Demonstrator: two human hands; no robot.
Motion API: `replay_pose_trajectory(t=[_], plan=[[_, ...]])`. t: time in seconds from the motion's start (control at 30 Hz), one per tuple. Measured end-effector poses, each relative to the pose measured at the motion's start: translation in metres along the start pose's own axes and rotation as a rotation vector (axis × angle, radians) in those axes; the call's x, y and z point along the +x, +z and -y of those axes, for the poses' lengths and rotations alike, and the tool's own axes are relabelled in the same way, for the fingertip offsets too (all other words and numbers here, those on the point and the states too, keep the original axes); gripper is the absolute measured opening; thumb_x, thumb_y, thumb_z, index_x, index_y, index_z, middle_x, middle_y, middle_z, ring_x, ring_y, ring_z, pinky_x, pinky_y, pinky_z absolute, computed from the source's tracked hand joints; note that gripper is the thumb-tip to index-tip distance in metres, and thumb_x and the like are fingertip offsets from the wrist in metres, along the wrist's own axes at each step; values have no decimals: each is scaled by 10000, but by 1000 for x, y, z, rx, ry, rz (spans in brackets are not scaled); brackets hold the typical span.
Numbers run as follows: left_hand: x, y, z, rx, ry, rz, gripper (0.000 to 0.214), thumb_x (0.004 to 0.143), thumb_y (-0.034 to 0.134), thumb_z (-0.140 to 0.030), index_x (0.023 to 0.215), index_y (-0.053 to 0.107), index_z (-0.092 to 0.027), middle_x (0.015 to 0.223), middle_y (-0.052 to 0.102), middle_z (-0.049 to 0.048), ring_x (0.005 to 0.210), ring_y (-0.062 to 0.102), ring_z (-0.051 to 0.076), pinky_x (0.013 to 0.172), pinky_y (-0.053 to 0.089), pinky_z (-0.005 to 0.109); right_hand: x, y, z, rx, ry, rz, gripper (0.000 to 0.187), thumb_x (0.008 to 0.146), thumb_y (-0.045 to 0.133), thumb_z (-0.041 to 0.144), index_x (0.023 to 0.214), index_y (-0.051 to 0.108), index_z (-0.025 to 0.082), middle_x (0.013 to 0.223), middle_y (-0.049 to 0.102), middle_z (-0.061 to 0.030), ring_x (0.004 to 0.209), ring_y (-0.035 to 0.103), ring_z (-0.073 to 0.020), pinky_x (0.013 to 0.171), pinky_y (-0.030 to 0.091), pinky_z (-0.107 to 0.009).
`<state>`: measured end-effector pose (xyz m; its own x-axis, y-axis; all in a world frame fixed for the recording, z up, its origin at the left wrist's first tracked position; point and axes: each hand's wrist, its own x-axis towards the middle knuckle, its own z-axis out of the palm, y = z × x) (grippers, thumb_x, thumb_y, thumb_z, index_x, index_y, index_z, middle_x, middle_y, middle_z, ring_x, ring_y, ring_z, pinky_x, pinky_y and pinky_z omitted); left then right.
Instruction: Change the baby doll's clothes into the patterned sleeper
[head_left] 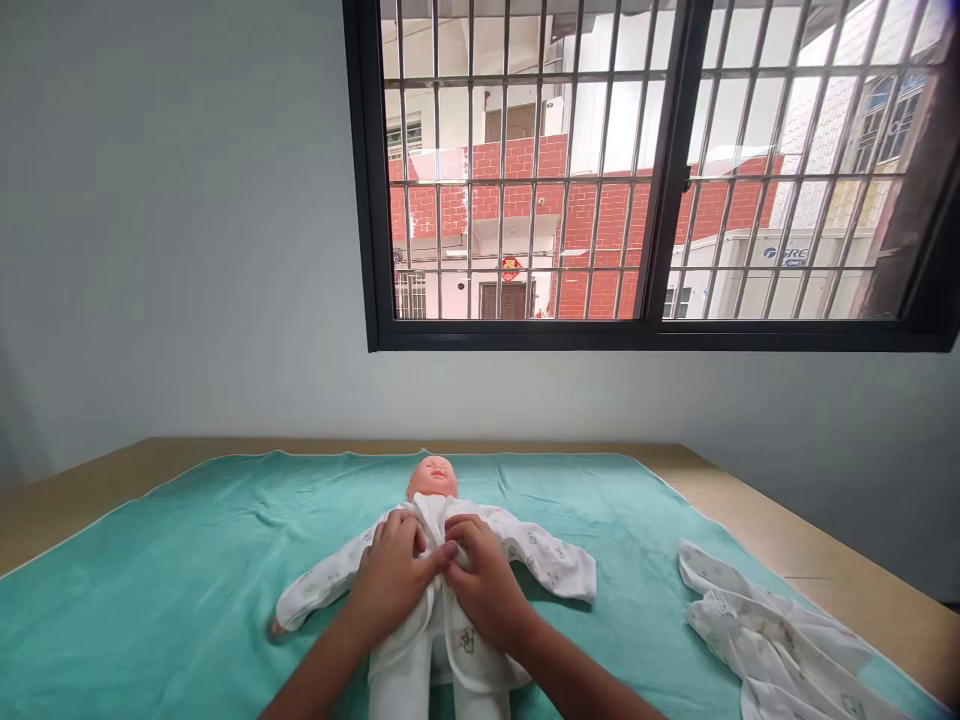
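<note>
The left hand (394, 572) and right hand (486, 585) rest on the doll (433, 478); both pinch its romper (551, 562).

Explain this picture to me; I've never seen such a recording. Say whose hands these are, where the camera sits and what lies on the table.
No machine here: a person wears one camera on the head, looking forward and down, so both bare hands are that person's own. A wooden table carries a green blanket. On it a baby doll lies face up in a white suit. The left hand and right hand meet on the suit's front at the chest; whether they pinch the cloth is unclear. Another white garment lies crumpled to the right.
</note>
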<state>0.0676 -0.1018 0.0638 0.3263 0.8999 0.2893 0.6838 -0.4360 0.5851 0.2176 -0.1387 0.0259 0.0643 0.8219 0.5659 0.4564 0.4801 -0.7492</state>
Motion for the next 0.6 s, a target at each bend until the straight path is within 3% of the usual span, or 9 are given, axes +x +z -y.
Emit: replay_pose_trajectory(t=[0.1,0.2,0.33,0.43,0.53,0.6], plan=[[-2,-4,-2,13,31,40,324,789,567,-511,672,487,-219,983,556,66,959,522,262,830,413,371,1,0,-7,166,50,-34,200,657,516,82,808,534,212,1067,603,-45,1056,542,-211,966,400,-351],[-8,-11,-1,-38,105,122,249,680,677,-397,641,511,-216,1070,572,77,1009,535,275,892,421,388,2,-2,-13,321,161,-60,162,610,483,119,737,515,214,1076,625,-61,1114,539,-238,993,384,-380],[-18,-19,-5,-114,179,198,122,616,669,-283,627,563,-224,1122,608,97,955,588,278,805,463,351,7,-7,-22,504,301,-99,134,548,493,177,678,493,207,1046,655,-74,1042,574,-263,909,426,-379],[-17,-32,-3,-172,151,199,18,632,573,-218,626,581,-232,945,668,64,827,617,243,718,464,314,10,-15,-26,625,368,-95,239,518,495,181,754,517,205,1020,664,-65,935,609,-239,818,466,-344],[-8,-55,14,-239,68,237,128,644,545,-223,739,630,-239,765,673,-3,732,613,210,651,469,279,11,-27,-26,661,417,-61,336,531,461,188,862,512,211,1047,668,-62,895,635,-221,775,493,-330],[-3,-69,32,-231,-23,219,210,649,562,-246,834,659,-243,753,683,-17,665,615,192,576,467,257,14,-34,-27,647,433,-45,334,554,447,203,882,507,212,1056,673,-60,890,647,-218,769,503,-331]])
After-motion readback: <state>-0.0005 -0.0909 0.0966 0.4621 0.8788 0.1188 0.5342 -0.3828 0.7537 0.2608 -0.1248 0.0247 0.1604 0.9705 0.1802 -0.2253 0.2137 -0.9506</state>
